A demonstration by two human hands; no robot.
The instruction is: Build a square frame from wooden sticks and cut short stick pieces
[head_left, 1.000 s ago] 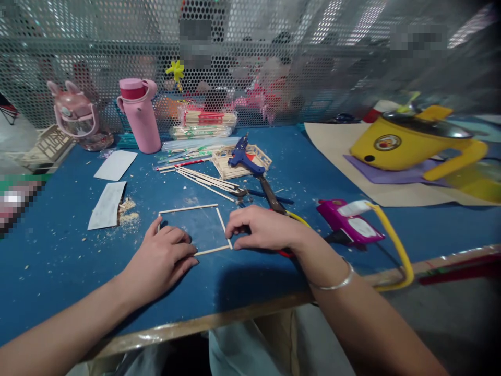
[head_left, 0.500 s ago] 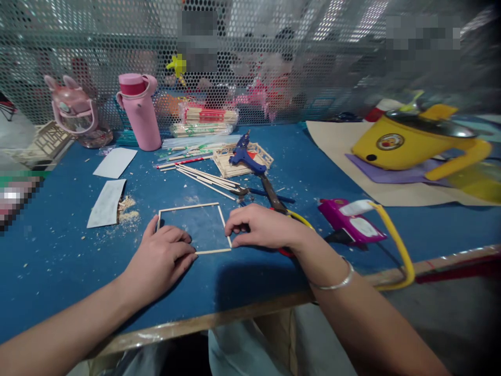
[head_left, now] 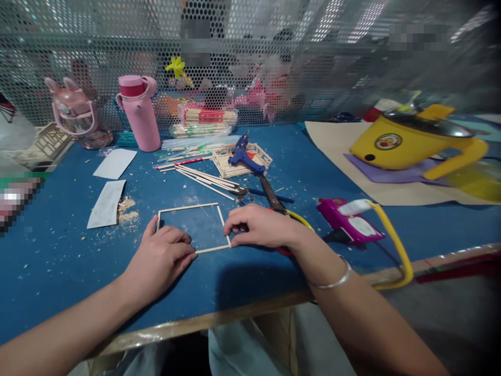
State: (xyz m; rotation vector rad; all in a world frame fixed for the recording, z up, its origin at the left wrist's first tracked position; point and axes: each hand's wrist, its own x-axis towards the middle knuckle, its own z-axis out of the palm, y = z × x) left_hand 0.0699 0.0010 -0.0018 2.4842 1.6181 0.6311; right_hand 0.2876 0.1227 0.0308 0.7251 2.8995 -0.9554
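Four thin wooden sticks [head_left: 190, 207] lie on the blue table as a rectangular outline. My left hand [head_left: 168, 253] rests over its lower left corner, one finger stretched along the left stick. Its thumb and forefinger close on the bottom stick [head_left: 213, 249], covering that stick's left end. At the lower right corner, my right hand [head_left: 254, 227] has its fingers curled and its thumb and fingertips closed on the right stick [head_left: 221, 216]. There the ends of the bottom and right sticks meet. Scissors [head_left: 273, 196] with red and yellow handles lie partly beneath my right wrist.
Behind the outline are loose sticks [head_left: 207, 180] and a blue glue gun [head_left: 246, 158] on a small stick-built piece [head_left: 223, 164]. Left are white papers [head_left: 106, 204] and sawdust; a pink bottle [head_left: 141, 117] stands behind. Right are a purple device [head_left: 350, 222] and yellow pot [head_left: 407, 143].
The right end of the bottom stick has shifted slightly upward to the lower end of the right stick. Both hands stay nearly in place.
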